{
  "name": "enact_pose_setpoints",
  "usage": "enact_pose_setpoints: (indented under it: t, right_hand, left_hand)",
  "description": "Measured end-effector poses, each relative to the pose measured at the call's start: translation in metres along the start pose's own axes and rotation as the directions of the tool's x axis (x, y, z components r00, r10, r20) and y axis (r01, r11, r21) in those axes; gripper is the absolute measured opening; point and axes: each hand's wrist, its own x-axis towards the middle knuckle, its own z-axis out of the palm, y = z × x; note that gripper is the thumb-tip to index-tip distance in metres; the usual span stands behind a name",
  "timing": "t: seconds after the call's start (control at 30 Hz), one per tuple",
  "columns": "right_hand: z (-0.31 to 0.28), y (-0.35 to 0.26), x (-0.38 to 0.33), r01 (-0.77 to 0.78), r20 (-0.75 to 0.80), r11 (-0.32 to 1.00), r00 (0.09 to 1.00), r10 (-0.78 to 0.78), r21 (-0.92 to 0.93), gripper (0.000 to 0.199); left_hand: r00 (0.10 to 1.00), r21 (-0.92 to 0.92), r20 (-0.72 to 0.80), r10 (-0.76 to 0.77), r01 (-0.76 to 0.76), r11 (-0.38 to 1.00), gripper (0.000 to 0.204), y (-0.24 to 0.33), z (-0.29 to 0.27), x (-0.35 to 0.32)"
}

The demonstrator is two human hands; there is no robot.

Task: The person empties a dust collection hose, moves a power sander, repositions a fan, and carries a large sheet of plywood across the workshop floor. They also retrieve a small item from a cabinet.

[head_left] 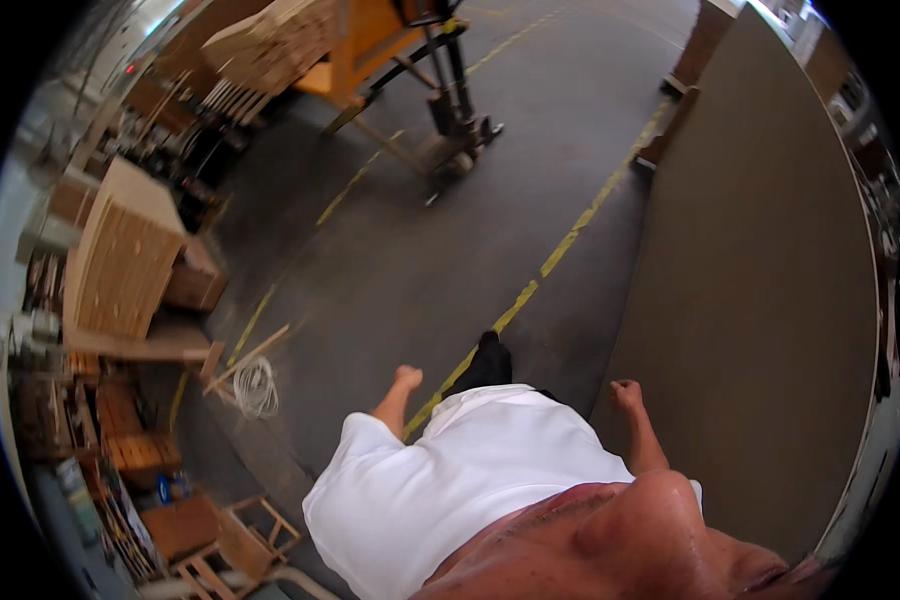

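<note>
My left hand (407,377) hangs out to the side, its fingers curled closed, and nothing shows in it. Beneath it lie the grey floor and a yellow floor line (518,308). My right hand (626,394) is also curled closed with no object visible in it. Nearest to that hand is a large flat brown panel (750,290); whether they touch I cannot tell. Under my white shirt, one black shoe (489,352) shows on the floor beside the yellow line.
Ahead to the left, a pallet jack (455,150) stands by an orange frame (365,45) and stacked light timber (270,45). At left are more stacked boards (125,265), a coil of white cord (256,388) with thin wood strips, and a wooden stool frame (255,535).
</note>
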Motion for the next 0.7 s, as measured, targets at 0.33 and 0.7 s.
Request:
enact_pose_setpoints:
  t: [0.33, 0.7]
  right_hand:
    - [-0.024, -0.150, 0.127, -0.130, -0.159, 0.969, 0.973, 0.164, 0.208, 0.018]
    - [-0.025, -0.221, 0.263, -0.360, -0.250, 0.920, 0.886, 0.390, 0.157, 0.022]
  left_hand:
    - [0.990, -0.537, -0.124, -0.073, -0.005, 0.843, 0.031, 0.059, -0.303, 0.327]
    - [0.953, -0.605, -0.283, 0.109, -0.266, 0.751, 0.030, 0.258, -0.605, 0.546]
